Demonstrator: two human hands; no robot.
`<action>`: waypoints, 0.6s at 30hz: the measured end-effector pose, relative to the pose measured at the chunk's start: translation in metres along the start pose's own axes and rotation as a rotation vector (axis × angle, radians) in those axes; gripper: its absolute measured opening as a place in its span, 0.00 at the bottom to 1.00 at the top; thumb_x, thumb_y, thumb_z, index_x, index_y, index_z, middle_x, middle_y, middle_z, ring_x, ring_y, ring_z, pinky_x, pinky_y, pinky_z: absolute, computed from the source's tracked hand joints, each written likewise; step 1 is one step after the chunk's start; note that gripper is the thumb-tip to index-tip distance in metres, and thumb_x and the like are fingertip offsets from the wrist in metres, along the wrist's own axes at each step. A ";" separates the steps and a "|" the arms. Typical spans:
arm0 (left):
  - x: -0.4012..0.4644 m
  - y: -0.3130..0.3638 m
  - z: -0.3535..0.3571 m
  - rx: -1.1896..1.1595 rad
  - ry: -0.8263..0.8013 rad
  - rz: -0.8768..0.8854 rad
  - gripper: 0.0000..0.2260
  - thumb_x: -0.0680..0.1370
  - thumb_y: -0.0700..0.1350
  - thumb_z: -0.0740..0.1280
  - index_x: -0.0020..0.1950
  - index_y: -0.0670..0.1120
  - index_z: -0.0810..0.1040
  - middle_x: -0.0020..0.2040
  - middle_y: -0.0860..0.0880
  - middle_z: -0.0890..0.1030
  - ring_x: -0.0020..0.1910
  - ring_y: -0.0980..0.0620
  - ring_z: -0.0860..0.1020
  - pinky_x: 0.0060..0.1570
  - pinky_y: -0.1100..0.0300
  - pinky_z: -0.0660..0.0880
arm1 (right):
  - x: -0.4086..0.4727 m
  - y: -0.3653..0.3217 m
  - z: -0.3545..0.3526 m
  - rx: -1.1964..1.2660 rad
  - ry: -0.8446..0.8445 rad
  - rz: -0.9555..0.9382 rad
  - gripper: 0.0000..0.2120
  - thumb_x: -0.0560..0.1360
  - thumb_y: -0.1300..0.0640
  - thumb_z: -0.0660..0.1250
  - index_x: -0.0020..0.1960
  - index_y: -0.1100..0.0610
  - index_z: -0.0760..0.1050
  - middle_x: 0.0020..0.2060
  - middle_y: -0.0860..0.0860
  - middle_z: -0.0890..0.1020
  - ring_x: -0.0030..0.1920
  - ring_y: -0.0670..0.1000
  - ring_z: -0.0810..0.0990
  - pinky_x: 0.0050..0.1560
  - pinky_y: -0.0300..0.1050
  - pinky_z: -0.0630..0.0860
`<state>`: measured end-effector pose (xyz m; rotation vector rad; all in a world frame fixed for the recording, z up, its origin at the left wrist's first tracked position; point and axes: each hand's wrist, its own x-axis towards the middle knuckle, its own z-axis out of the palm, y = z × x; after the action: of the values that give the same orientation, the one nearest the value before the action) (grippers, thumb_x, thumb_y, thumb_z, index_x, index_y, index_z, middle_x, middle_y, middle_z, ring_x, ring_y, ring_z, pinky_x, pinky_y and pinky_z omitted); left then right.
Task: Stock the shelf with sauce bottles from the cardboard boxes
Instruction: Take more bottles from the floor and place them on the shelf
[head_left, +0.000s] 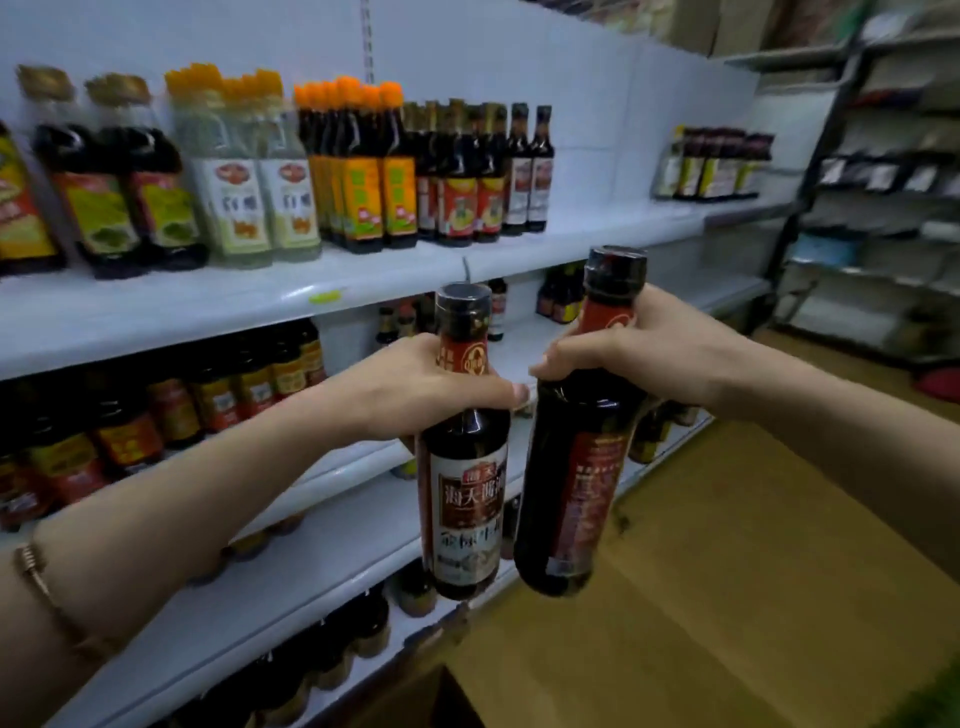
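Note:
My left hand (415, 384) grips the neck of a dark sauce bottle (465, 499) with a white and brown label. My right hand (623, 353) grips the neck of a second dark sauce bottle (576, 467) with a red label. Both bottles hang upright, side by side, in front of the white shelf unit. The upper shelf (597, 228) has a bare stretch just right of a row of matching dark bottles (527, 166). The edge of a cardboard box (415, 696) shows at the bottom of the head view.
The upper shelf carries orange-capped bottles (363, 166) and pale vinegar bottles (260, 187) at the left, and a small group of bottles (711, 163) at the far right. Lower shelves (291, 566) hold more dark bottles. A metal rack (883, 208) stands at the right over the wooden floor (727, 597).

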<state>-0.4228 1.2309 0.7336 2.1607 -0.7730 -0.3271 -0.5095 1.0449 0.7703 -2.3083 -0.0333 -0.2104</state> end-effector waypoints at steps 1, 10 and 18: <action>0.016 0.013 0.007 -0.003 -0.006 0.010 0.18 0.67 0.62 0.73 0.46 0.49 0.82 0.42 0.51 0.84 0.43 0.54 0.83 0.45 0.54 0.80 | 0.003 0.009 -0.017 -0.018 0.006 -0.005 0.10 0.65 0.47 0.75 0.38 0.54 0.82 0.38 0.50 0.85 0.43 0.50 0.84 0.42 0.48 0.81; 0.135 0.092 0.039 -0.006 0.012 0.002 0.15 0.70 0.57 0.71 0.49 0.48 0.80 0.43 0.49 0.84 0.40 0.52 0.83 0.36 0.56 0.81 | 0.062 0.071 -0.136 -0.045 0.096 -0.003 0.16 0.67 0.47 0.74 0.45 0.59 0.81 0.41 0.54 0.85 0.42 0.53 0.84 0.42 0.48 0.82; 0.261 0.121 0.038 -0.021 0.114 0.116 0.15 0.71 0.55 0.71 0.48 0.44 0.82 0.43 0.46 0.85 0.43 0.48 0.84 0.45 0.47 0.82 | 0.160 0.115 -0.197 -0.049 0.153 -0.004 0.13 0.66 0.47 0.74 0.32 0.55 0.77 0.27 0.49 0.80 0.33 0.52 0.82 0.35 0.44 0.78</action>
<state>-0.2879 0.9849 0.8072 2.0856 -0.8223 -0.1503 -0.3690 0.8153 0.8435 -2.3348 0.0445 -0.3928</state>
